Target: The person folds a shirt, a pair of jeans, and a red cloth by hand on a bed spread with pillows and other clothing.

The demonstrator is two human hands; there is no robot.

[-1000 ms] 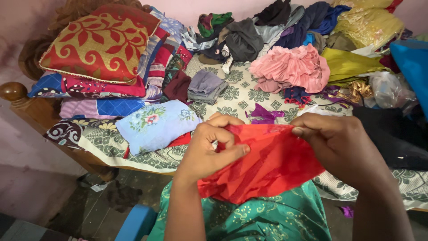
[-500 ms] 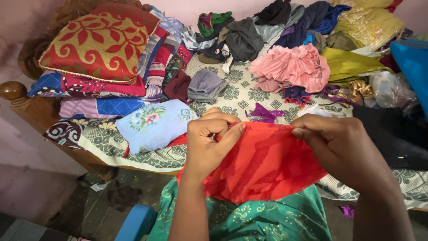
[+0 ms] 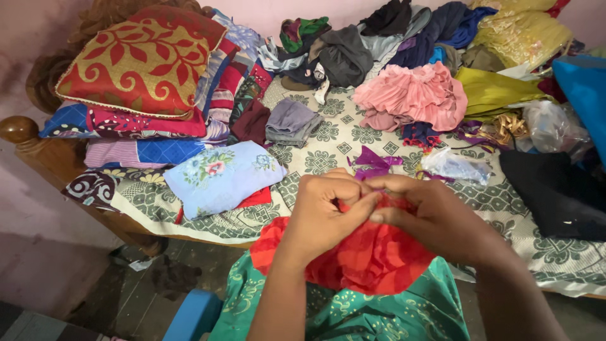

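A red cloth hangs bunched over my lap, above my green patterned garment. My left hand pinches its upper edge with closed fingers. My right hand grips the same edge right beside it, the two hands touching at the fingertips. Both hands are held just in front of the bed's near edge. The part of the cloth between my fingers is hidden.
The bed, with its green patterned sheet, carries a folded light blue floral cloth, a folded grey cloth, a pink ruffled garment, purple scraps, a red and gold cushion on stacked fabrics, and heaps of clothes at the back. A wooden bedpost stands left.
My hands have come together, gathering the red cloth that was spread wide between them into a bunch. The view has barely shifted.
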